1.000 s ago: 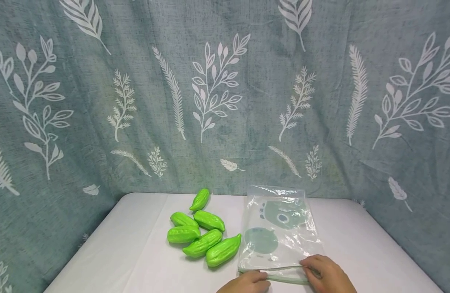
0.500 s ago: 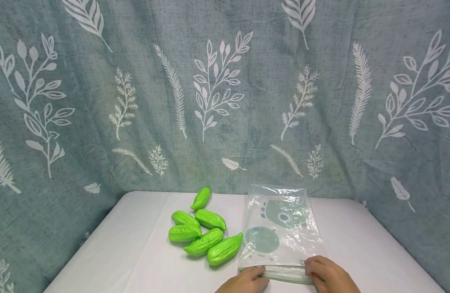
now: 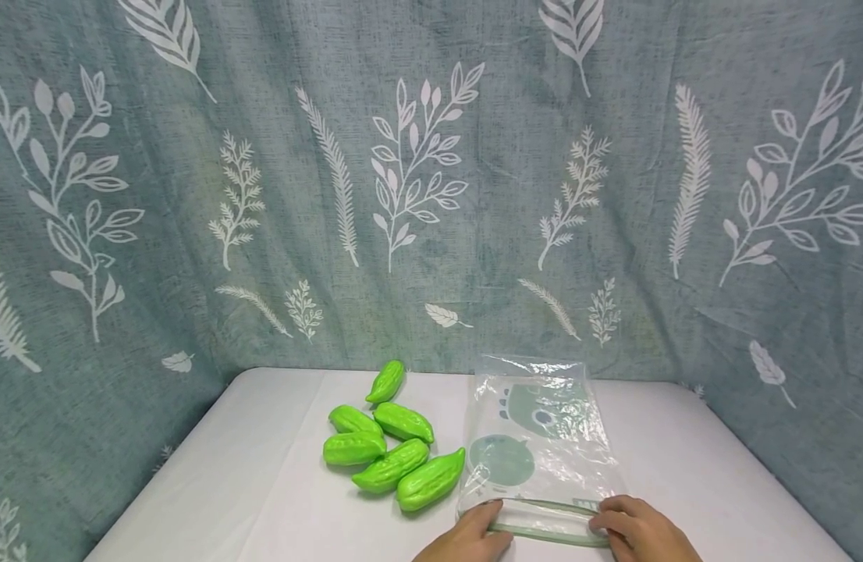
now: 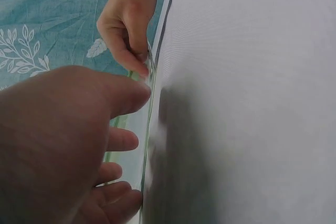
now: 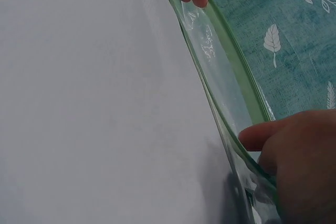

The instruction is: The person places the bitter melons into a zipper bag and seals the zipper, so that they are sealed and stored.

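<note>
A clear zip bag (image 3: 544,468) with a green rim and green cartoon prints lies flat on the table, its mouth toward me. Its two green lips stand apart, with a gap between them. My left hand (image 3: 467,537) is at the mouth's left end, fingertips touching the upper lip and thumb by the lower one. In the left wrist view, the left thumb (image 4: 131,95) is straight and apart from the fingers. My right hand (image 3: 642,531) pinches the rim at the right end. In the right wrist view its thumb (image 5: 257,136) reaches over the green lip.
Several green bitter melons (image 3: 391,466) lie left of the bag, one (image 3: 385,382) farther back. A white cloth covers the table (image 3: 284,484). A blue-green leaf-print curtain (image 3: 431,195) hangs behind and along both sides.
The bag's mouth has widened, its upper lip pushed away from the lower. My left fingertips have moved forward, apart from the thumb; my right hand has shifted slightly right.
</note>
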The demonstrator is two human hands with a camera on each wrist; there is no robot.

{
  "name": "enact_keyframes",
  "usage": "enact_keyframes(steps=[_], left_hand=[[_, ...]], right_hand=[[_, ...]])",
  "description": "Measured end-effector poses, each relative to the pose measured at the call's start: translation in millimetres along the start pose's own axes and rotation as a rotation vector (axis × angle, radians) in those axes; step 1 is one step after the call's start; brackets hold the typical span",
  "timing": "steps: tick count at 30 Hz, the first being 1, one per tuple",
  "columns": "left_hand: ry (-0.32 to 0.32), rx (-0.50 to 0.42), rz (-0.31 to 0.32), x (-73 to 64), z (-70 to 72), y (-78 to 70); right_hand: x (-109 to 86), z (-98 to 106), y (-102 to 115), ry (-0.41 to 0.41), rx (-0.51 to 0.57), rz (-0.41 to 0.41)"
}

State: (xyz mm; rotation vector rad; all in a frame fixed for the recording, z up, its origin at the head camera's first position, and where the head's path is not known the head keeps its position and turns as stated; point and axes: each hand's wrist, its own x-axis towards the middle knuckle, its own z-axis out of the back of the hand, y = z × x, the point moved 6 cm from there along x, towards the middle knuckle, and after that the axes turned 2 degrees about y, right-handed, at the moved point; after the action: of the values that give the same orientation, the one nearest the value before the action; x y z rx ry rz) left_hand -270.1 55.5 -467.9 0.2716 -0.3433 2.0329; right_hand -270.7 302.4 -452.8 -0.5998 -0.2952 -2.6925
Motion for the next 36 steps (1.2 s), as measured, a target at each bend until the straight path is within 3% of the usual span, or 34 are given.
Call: enact_keyframes(steps=[4, 8, 15, 19, 23, 28, 33, 36], left_hand=[[0.01, -0.009, 0.008, -0.8, -1.8, 0.1], [0.006, 0.028, -0.047, 1.1, -5.5, -1.7], [0.08, 0.087, -0.145, 4.0, -5.4, -5.3], [0.095, 0.138, -0.186, 5.8, -5.7, -7.6], [0.118, 0.151, -0.173, 9.0, -5.5, -8.8], [0.134, 0.203, -0.145, 15.1, -1.3, -12.5], [0.172, 0.138, -0.019, 22.7, 3.0, -9.5], [0.187, 0.107, 0.047, 28.6, 3.6, -6.6]], right_hand=[[0.3, -5, -3, 0.107, -0.011, -0.119], [1.3, -8, -3, 0.175, -0.001, -0.206], [2.4, -9, 0, 0.133, 0.023, -0.231], [2.4, -6, 2, 0.041, 0.052, -0.231], [1.7, -2, 4, -0.047, 0.073, -0.202], [1.3, -2, 4, -0.067, 0.086, -0.183], [1.9, -1, 6, -0.098, 0.075, -0.149], [2.0, -2, 6, -0.078, 0.095, -0.163]])
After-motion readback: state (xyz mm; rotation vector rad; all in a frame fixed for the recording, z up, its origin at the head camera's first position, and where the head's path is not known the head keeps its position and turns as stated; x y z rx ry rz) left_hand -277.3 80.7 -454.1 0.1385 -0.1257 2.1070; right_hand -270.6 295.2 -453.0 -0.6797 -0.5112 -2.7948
